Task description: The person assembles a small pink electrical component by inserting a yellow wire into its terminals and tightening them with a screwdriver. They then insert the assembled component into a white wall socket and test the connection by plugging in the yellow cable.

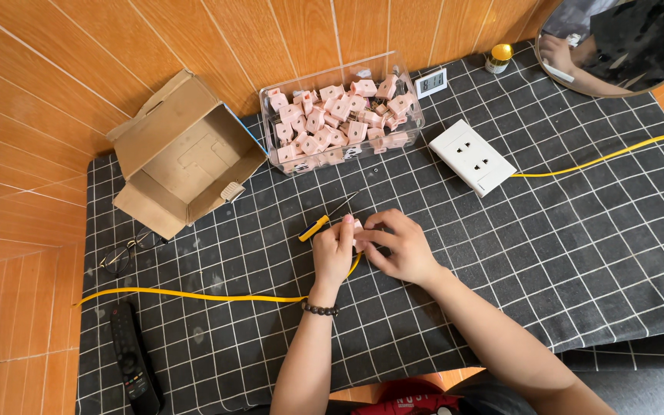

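My left hand [333, 250] and my right hand [397, 244] meet at the middle of the table, both gripping a small pink plug [357, 227] between their fingertips. A yellow cable [194, 296] runs from under my hands to the left edge. A screwdriver with a yellow handle [326, 218] lies just beyond my left hand, not touched. A clear plastic box [343, 115] full of several pink plugs stands at the back.
An open cardboard box [186, 157] lies at the back left. A white wall socket plate [472, 157] with a yellow cable [601, 160] is at the right. Glasses [124, 252], a black remote [134, 360], a small digital clock [431, 81], a yellow-capped jar [498, 58] and a round mirror [624, 42] sit around.
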